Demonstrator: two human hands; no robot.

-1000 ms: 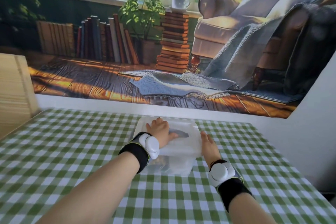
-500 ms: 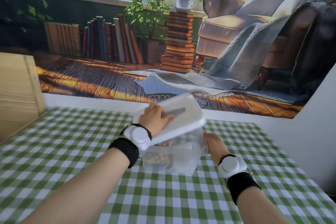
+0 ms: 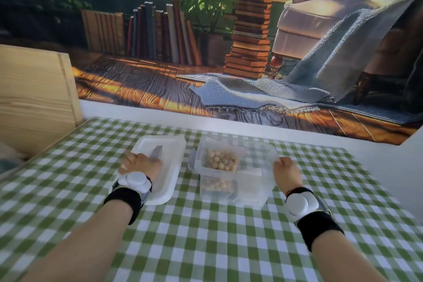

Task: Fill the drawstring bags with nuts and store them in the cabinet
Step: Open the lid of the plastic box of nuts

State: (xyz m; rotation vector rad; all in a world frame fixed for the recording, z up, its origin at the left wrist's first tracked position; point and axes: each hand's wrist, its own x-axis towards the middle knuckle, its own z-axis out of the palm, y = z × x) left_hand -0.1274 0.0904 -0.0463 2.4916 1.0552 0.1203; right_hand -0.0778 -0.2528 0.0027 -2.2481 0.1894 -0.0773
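A clear plastic container (image 3: 256, 186) stands open on the green checked table (image 3: 206, 242), with pale round nuts (image 3: 220, 161) in its left compartment. My right hand (image 3: 286, 171) grips the container's right rim. The white lid (image 3: 168, 162) lies flat on the cloth just left of the container, and my left hand (image 3: 140, 165) rests on its near left part, fingers closed on it. No drawstring bag is in view.
A light wooden cabinet side (image 3: 34, 98) rises at the left edge of the table. A printed backdrop (image 3: 229, 52) of a room hangs behind the table's far edge. A white wall (image 3: 407, 167) closes the right side.
My left hand lifted the lid off the container, carried it left and set it down on the cloth. The nuts are now exposed. My right hand stayed on the container's right side.
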